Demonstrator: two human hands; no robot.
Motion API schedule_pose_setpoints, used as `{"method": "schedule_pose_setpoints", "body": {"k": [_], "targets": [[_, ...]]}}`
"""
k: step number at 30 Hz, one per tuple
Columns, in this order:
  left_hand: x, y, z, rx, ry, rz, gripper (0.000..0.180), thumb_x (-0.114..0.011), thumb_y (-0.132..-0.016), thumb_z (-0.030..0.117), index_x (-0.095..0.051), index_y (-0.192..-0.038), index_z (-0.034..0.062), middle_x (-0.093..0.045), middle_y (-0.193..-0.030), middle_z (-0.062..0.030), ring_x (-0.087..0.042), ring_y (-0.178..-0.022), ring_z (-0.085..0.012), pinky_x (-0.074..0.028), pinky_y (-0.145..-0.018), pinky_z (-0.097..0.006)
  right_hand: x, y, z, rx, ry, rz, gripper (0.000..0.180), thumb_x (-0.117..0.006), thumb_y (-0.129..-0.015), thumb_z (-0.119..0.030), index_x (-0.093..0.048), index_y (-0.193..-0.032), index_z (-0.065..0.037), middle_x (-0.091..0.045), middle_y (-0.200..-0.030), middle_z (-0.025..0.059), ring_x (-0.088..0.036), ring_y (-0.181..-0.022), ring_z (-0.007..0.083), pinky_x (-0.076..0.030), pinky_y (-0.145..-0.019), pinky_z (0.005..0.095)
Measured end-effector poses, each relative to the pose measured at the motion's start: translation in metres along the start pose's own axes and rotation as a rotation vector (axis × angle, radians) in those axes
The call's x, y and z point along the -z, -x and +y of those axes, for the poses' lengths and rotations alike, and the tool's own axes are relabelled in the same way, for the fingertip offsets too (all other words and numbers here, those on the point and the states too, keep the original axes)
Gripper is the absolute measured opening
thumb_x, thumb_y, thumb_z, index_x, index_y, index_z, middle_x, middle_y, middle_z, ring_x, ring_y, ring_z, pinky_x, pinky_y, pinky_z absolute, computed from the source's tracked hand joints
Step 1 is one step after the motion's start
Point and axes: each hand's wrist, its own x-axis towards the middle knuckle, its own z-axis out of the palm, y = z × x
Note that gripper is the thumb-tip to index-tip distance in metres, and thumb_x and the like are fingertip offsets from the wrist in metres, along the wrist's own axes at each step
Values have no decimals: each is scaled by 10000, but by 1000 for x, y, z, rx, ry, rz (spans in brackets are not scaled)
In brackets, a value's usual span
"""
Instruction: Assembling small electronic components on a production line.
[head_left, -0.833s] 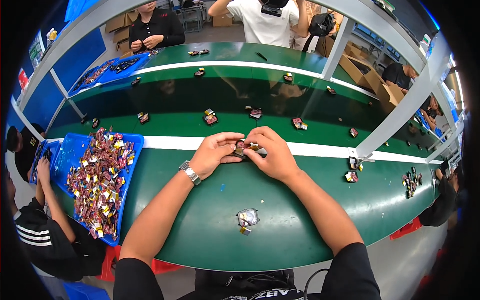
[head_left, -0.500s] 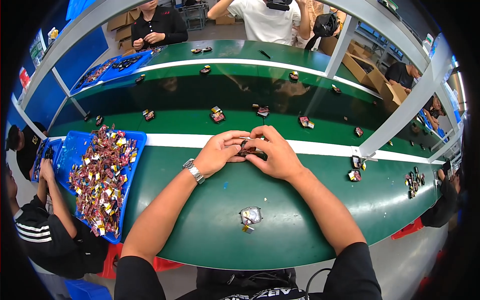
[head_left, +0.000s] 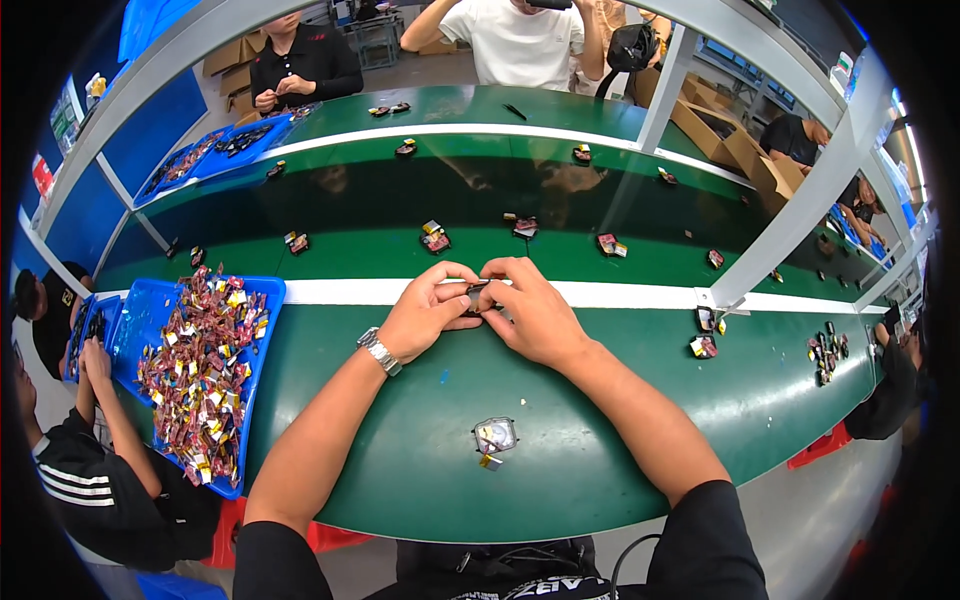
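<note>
Table [head_left: 400, 450] exposed right of blue tray [head_left: 143, 312], boards [head_left: 203, 390] heaped inside, dark part [head_left: 477, 297] gripped by left hand [head_left: 428, 312] and right hand [head_left: 533, 316]

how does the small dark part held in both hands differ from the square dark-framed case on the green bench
The small dark part is held between the left hand and right hand; the square dark-framed case lies untouched on the green bench. The hands cover much of the dark part, while the case shows its pale middle openly. Both look smaller than a hand.
</note>
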Motion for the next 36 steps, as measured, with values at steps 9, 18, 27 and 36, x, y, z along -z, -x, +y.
{"method": "schedule_pose_setpoints", "body": {"k": [9,18,27,36], "targets": [[2,-4,-1,6,-2,24,293,-486,-972,3,-508,-1264,24,-605,-1236,-112,-633,-1085,-181,-566,-937,-336,1,1,4,3,5,7,117,-713,-785,-55,-652,-884,-66,-564,-1142,87,-542,-1075,287,-488,-878,399],[7,-1,-2,-51,13,-71,372,-553,-919,-41,-486,-1279,23,-588,-1254,-121,-624,-1107,-189,-554,-962,-349,-4,0,2,-112,-87,82,66,-698,-819,-109,-706,-866,-64,-588,-1168,75,-538,-1106,273,-494,-873,378],[2,-1,1,-11,17,-22,331,-544,-936,-18,-485,-1261,11,-583,-1256,-124,-624,-1107,-191,-561,-954,-350,0,1,-2,-75,-129,24,97,-721,-801,-86,-713,-895,-62,-592,-1186,94,-537,-1110,279,-490,-888,374],[5,-1,-1,-18,45,-53,317,-504,-952,-24,-486,-1267,14,-582,-1250,-123,-610,-1127,-193,-553,-965,-349,-11,3,-3,-140,-129,170,99,-721,-800,-87,-721,-896,-62,-609,-1171,84,-543,-1102,277,-484,-898,376]]}}
